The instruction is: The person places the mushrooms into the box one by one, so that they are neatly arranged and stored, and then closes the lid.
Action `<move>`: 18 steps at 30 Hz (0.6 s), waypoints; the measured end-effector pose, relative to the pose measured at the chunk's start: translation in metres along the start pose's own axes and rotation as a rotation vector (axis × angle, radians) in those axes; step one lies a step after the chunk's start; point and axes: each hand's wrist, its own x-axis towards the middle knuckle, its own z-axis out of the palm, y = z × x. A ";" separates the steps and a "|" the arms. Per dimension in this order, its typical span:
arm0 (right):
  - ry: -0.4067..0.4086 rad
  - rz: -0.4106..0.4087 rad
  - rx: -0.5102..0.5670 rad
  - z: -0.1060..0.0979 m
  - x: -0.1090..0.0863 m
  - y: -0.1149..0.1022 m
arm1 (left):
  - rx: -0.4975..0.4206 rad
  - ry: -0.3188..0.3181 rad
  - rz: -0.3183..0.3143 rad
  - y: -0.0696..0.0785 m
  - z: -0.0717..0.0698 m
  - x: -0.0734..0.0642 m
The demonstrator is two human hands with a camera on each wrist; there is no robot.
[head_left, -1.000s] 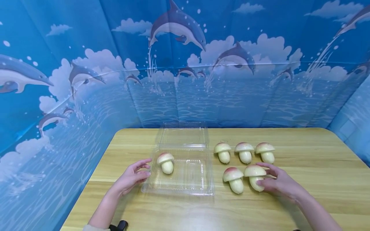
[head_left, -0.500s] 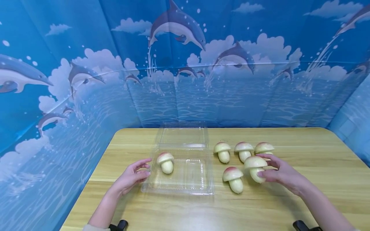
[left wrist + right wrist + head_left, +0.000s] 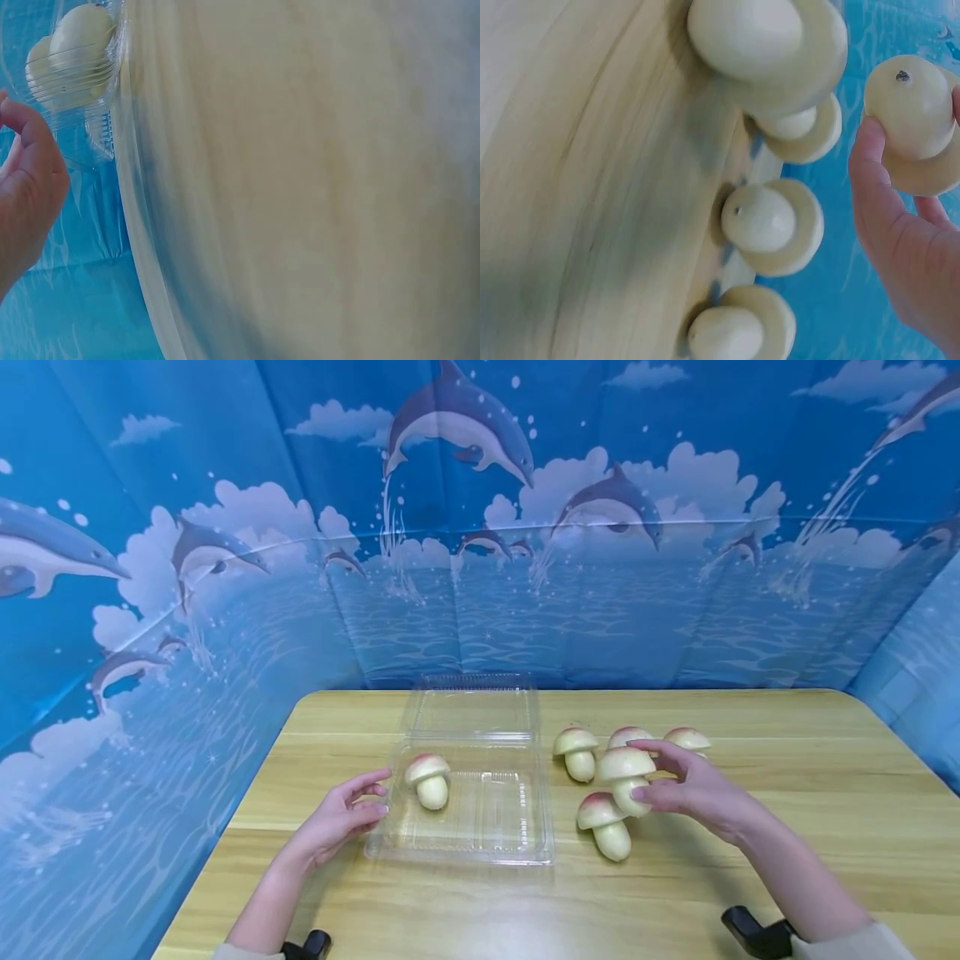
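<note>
OK, I've R hand (image 3: 693,789) pinching a mushroom (image 3: 627,765) above the tbl (image 3: 480,910); plastic box (image 3: 498,827) at its 9 o'clock. L hand (image 3: 341,818), fingers loosely spread, by box's 9. Est. progress: 1 boxed mushroom (image 3: 432,793) done, 4 loose ones (image 3: 612,842) left, box's 2–3 o'clock.

from afar i see a container (image 3: 491,814) on the table (image 3: 480,914), one mushroom (image 3: 430,785) in its left half, four mushrooms (image 3: 577,756) outside to the right, another (image 3: 626,764) in the right hand (image 3: 686,785), a backdrop (image 3: 600,635) behind
</note>
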 end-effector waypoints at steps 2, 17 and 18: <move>-0.011 -0.018 0.016 0.005 0.004 -0.002 | 0.003 -0.001 0.004 -0.001 0.000 0.001; -0.049 -0.017 0.040 0.047 0.036 -0.014 | 0.000 0.000 0.001 -0.004 -0.001 0.003; -0.051 -0.017 0.044 0.050 0.038 -0.014 | 0.002 -0.001 0.003 -0.004 -0.001 0.003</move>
